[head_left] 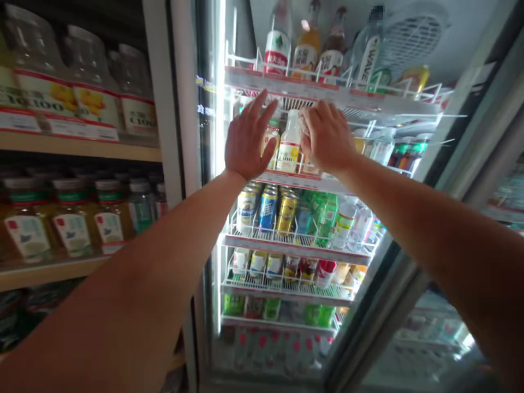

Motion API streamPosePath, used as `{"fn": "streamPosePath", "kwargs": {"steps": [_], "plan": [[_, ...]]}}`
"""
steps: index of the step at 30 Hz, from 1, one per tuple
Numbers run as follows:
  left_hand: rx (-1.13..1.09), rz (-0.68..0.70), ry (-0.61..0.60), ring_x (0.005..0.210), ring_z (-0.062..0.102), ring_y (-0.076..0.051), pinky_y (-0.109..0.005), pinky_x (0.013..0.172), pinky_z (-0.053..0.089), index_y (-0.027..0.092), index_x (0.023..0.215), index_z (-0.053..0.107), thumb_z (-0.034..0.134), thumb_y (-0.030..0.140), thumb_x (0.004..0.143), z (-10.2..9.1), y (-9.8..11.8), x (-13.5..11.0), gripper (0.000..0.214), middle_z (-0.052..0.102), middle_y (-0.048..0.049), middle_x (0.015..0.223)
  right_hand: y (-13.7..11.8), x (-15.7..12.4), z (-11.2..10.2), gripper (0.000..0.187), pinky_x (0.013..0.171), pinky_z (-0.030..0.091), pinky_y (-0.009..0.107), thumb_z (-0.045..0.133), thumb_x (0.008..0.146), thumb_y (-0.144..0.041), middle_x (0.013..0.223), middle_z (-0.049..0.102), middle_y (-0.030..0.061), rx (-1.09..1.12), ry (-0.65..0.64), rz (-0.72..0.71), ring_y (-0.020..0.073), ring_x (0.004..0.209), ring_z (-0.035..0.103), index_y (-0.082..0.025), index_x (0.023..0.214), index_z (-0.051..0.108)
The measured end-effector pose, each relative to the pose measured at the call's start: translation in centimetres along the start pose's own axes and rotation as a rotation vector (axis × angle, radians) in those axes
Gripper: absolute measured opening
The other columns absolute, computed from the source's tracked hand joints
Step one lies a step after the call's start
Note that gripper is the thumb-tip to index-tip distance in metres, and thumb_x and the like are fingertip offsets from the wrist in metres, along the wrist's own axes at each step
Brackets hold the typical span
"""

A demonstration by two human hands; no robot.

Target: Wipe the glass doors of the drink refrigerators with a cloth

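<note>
Both arms reach into a glass-fronted drinks fridge at its second shelf from the top [282, 179]. My left hand [245, 136] is open, its fingers spread and pointing up, beside a row of juice bottles. Between the two hands stands a clear, white-capped bottle [289, 150] with a white and yellow label. My right hand [327, 136] is closed, with fingers curled down around something whitish, mostly hidden behind them. Just behind my left hand, another juice bottle [273, 131] shows in part.
Above, a wire-fronted shelf [303, 84] holds tall bottles, including a red-labelled bottle [278, 49]. Cans such as a blue can [267, 208] and green bottles [327, 215] fill the shelf below. At the left, wooden shelves [82, 143] carry more bottles. A door frame [385, 311] runs along the right.
</note>
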State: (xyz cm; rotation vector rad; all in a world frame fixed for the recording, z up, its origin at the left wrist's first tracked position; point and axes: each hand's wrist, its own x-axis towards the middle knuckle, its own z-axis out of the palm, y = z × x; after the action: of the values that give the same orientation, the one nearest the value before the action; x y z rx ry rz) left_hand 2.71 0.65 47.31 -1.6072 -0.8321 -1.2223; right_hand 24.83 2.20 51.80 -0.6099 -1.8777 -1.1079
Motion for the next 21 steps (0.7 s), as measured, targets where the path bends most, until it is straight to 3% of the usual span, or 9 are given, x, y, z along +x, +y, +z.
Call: {"fn": "streamPosePath", "kwargs": {"steps": [4, 7, 10, 14, 17, 19, 20, 21], "plan": [[0.007, 0.007, -0.048, 0.161, 0.015, -0.022, -0.046, 0.130, 0.024, 0.029, 0.162, 0.034, 0.021, 0.073, 0.100, 0.0, -0.1, -0.3, 0.077, 0.025, -0.0016, 0.171, -2.7, 3.5, 1.3, 0.025, 0.105, 0.047, 0.044, 0.048, 0.091, -0.022, 0.120, 0.060, 0.0110, 0.202, 0.047, 0.075, 0.0264, 0.115, 0.056, -0.020, 0.111, 0.063], [0.002, 0.063, -0.057, 0.162, 0.010, -0.024, -0.048, 0.132, 0.021, 0.027, 0.161, 0.035, 0.029, 0.072, 0.099, 0.2, -0.2, -0.3, 0.077, 0.028, -0.0024, 0.170, -4.6, 6.1, 1.7, 0.022, 0.103, 0.049, 0.041, 0.048, 0.089, -0.023, 0.116, 0.064, 0.0075, 0.419, 0.009, 0.158, 0.0245, 0.112, 0.058, -0.026, 0.103, 0.065], [0.007, 0.069, 0.003, 0.162, 0.006, -0.018, -0.043, 0.134, 0.018, 0.019, 0.161, 0.034, 0.028, 0.056, 0.104, 0.3, -0.3, -0.2, 0.068, 0.031, -0.0052, 0.169, -5.9, 7.0, 1.3, 0.025, 0.100, 0.051, 0.041, 0.052, 0.085, -0.027, 0.112, 0.068, 0.0019, 0.796, -0.057, 0.209, 0.0234, 0.112, 0.059, -0.030, 0.107, 0.064], [-0.008, 0.065, -0.002, 0.161, 0.013, -0.016, -0.040, 0.134, 0.020, 0.018, 0.161, 0.037, 0.027, 0.032, 0.106, 0.3, -0.1, 0.0, 0.058, 0.033, -0.0008, 0.168, -5.3, 5.2, 0.0, 0.047, 0.082, 0.056, 0.037, 0.057, 0.082, -0.039, 0.098, 0.072, -0.0016, 1.107, -0.215, 0.259, 0.0188, 0.088, 0.061, -0.026, 0.126, 0.060], [-0.043, 0.019, -0.031, 0.158, 0.025, -0.020, -0.047, 0.131, 0.028, 0.025, 0.159, 0.043, 0.030, 0.028, 0.106, 0.2, 0.0, 0.0, 0.055, 0.036, 0.0034, 0.166, -1.5, 2.1, -1.5, 0.061, 0.085, 0.055, 0.042, 0.059, 0.080, -0.043, 0.110, 0.074, 0.0054, 0.967, -0.102, 0.371, 0.0213, 0.088, 0.064, -0.023, 0.138, 0.056], [-0.042, 0.000, -0.034, 0.157, 0.027, -0.022, -0.050, 0.130, 0.029, 0.027, 0.158, 0.046, 0.037, 0.029, 0.102, 0.2, 0.0, 0.0, 0.056, 0.038, 0.0046, 0.165, 2.7, -0.5, -2.8, 0.054, 0.096, 0.051, 0.048, 0.046, 0.089, -0.046, 0.121, 0.072, 0.0111, 0.550, 0.115, 0.449, 0.0273, 0.100, 0.067, -0.023, 0.136, 0.061], [-0.038, 0.000, -0.037, 0.158, 0.026, -0.022, -0.050, 0.130, 0.028, 0.028, 0.158, 0.046, 0.040, 0.031, 0.100, 0.2, 0.1, 0.0, 0.058, 0.036, 0.0053, 0.166, 5.0, -2.0, -3.5, 0.054, 0.106, 0.045, 0.050, 0.037, 0.092, -0.045, 0.130, 0.069, 0.0116, 0.316, 0.224, 0.475, 0.0297, 0.116, 0.064, -0.025, 0.136, 0.062], [-0.036, -0.001, -0.045, 0.159, 0.024, -0.022, -0.050, 0.131, 0.026, 0.028, 0.159, 0.045, 0.043, 0.032, 0.098, 0.1, 0.1, 0.0, 0.061, 0.034, 0.0058, 0.167, 7.2, -3.5, -4.2, 0.057, 0.116, 0.039, 0.051, 0.031, 0.094, -0.045, 0.141, 0.063, 0.0091, 0.108, 0.228, 0.507, 0.0298, 0.133, 0.055, -0.030, 0.141, 0.059]]}}
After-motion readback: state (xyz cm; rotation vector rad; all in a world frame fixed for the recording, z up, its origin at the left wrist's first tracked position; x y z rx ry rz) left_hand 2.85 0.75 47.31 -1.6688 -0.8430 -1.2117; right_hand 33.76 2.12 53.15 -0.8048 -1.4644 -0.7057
